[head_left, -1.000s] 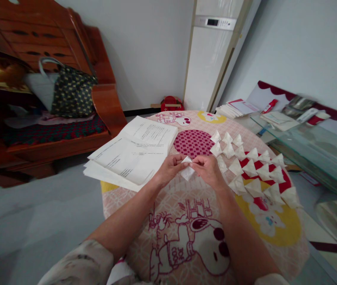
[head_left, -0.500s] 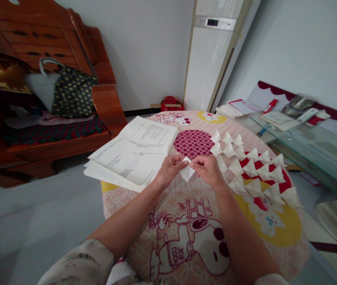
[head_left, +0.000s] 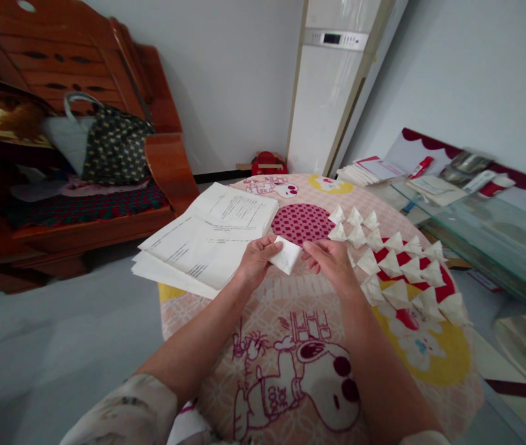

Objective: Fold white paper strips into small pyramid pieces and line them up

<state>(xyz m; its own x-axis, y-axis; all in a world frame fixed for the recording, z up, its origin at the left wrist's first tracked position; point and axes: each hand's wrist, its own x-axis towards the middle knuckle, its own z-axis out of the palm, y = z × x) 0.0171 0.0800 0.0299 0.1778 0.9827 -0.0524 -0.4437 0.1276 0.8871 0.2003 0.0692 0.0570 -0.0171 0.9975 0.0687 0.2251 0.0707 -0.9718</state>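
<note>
A small white paper folded into a flat square (head_left: 285,255) is pinched at its left side between the thumb and fingers of my left hand (head_left: 256,262). My right hand (head_left: 330,259) is just beside the square's right corner, its fingers loosely curled and a little apart; whether a fingertip touches the corner I cannot tell. To the right, several pointed folded paper pieces (head_left: 390,264) stand in rows on the patterned tablecloth (head_left: 263,321). Left of my hands lies a stack of printed sheets (head_left: 225,238), its pages spread.
A glass shelf (head_left: 489,235) with papers and small items adjoins the round table on the right. Behind the table stands a tall white air conditioner (head_left: 332,99). A wooden bench (head_left: 165,161) with a dark patterned bag (head_left: 115,143) is at the left.
The folded paper has turned from a diamond pose to a tilted square and shifted slightly left. My right hand has let go of its edge and moved a little right.
</note>
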